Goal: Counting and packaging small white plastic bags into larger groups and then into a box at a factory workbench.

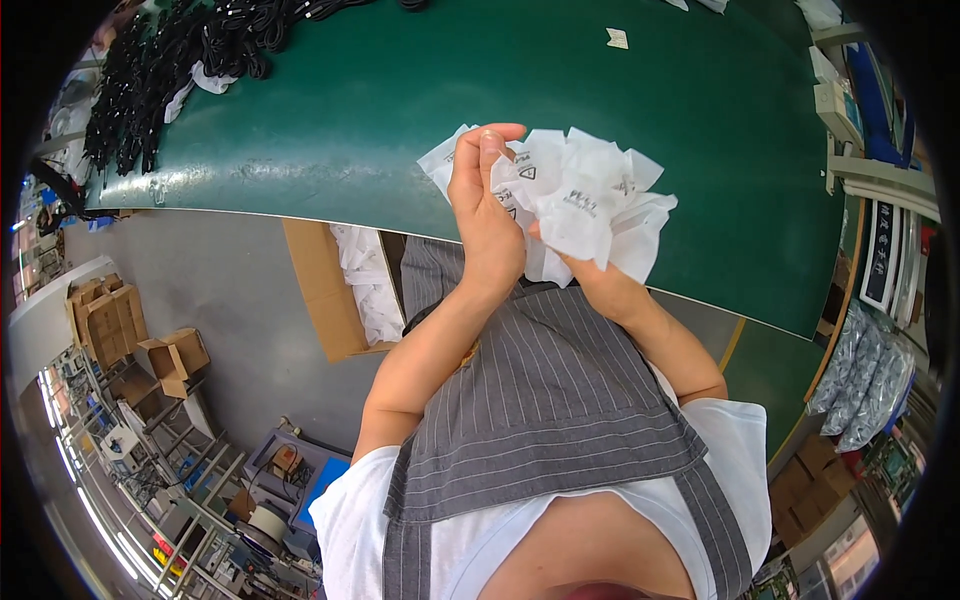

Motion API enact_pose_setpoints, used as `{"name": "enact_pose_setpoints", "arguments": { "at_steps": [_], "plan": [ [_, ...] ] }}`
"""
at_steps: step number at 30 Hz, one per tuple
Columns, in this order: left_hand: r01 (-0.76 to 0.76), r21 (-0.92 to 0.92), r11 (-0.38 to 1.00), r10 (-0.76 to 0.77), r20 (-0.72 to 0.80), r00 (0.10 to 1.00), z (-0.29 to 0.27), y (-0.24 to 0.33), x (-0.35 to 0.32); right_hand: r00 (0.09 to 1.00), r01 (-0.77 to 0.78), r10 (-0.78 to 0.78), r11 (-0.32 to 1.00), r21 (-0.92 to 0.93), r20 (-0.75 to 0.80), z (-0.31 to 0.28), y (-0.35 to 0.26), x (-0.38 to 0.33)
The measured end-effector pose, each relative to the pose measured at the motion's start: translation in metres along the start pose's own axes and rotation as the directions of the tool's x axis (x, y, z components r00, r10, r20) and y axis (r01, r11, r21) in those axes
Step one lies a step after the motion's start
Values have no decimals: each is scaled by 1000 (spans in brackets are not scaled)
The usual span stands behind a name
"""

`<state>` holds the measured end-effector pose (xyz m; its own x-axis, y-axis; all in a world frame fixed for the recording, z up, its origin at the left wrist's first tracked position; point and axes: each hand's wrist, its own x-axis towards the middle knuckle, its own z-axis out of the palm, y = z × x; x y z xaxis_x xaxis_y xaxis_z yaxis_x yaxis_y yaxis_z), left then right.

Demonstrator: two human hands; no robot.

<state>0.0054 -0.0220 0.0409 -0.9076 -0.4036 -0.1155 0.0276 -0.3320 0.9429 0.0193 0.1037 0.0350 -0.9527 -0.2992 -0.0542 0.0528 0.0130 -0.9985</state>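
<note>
A loose bunch of thin white printed plastic bags (590, 190) is held up over the green table, close to its near edge. My left hand (485, 205) is closed on the left side of the bunch, thumb up, with one bag corner poking out behind its fingers. From below and to the right, my right hand (608, 288) holds the same bunch. Most of the right hand's fingers are hidden by the bags.
Bundled black cables (190, 65) lie on the green table (350, 110) at the far left. A small white slip (617, 39) lies at the back. Below the near edge stands an open cardboard box (318, 290) holding white bags. Shelving (890, 180) borders the right side.
</note>
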Motion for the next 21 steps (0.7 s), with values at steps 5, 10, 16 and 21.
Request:
{"name": "enact_pose_setpoints", "arguments": {
  "at_steps": [5, 10, 16, 21],
  "plan": [
    [-13, 6, 1000, 13, 36, 999, 4, -6, -6, 960, 256, -272, 948, -188, -64, 3, 12, 4],
    [-152, 237, 960, 142, 58, 988, 6, 3, -7, 968, 156, -147, 988, 24, -203, 6, -4, 15],
    [-56, 151, 987, 49, 50, 998, -3, 13, -1, 967, 139, -89, 970, 200, -238, 1, -20, 21],
    [-78, 206, 975, 22, 261, 965, -1, 24, -3, 985, 84, -48, 973, 215, -167, -7, -32, 30]
  ]
}}
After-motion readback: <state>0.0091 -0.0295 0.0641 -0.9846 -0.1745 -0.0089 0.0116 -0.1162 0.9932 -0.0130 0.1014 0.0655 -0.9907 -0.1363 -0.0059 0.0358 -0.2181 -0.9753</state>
